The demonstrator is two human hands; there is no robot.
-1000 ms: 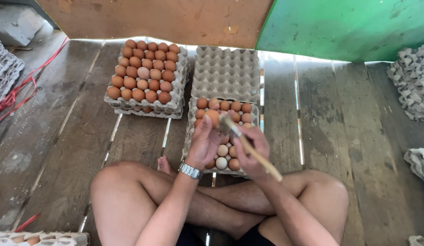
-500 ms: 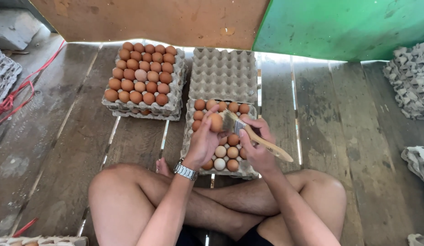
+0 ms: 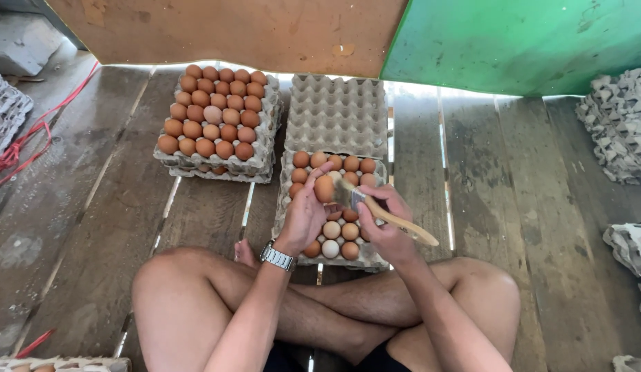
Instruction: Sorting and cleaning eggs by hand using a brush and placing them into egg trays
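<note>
Head camera looks straight down at crossed bare legs on a weathered grey plank floor, and both forearms reach forward from the lap. Left hand, silver metal wristwatch on its wrist, is raised with the palm turned inward, fingers curled and pinching a single brown egg at the fingertips. Right hand sits just beside it, fingers wrapped tight around the wooden handle of a small paintbrush, whose bristles touch the egg's right side. Held egg hovers just above a grey pulp egg tray partly filled with brown and pale eggs, directly in front of the shins. Beyond that, an empty grey pulp tray lies touching its far edge. Off to the left, a stack of trays full of brown eggs. Far back, a brown board wall meets a green painted panel.
</note>
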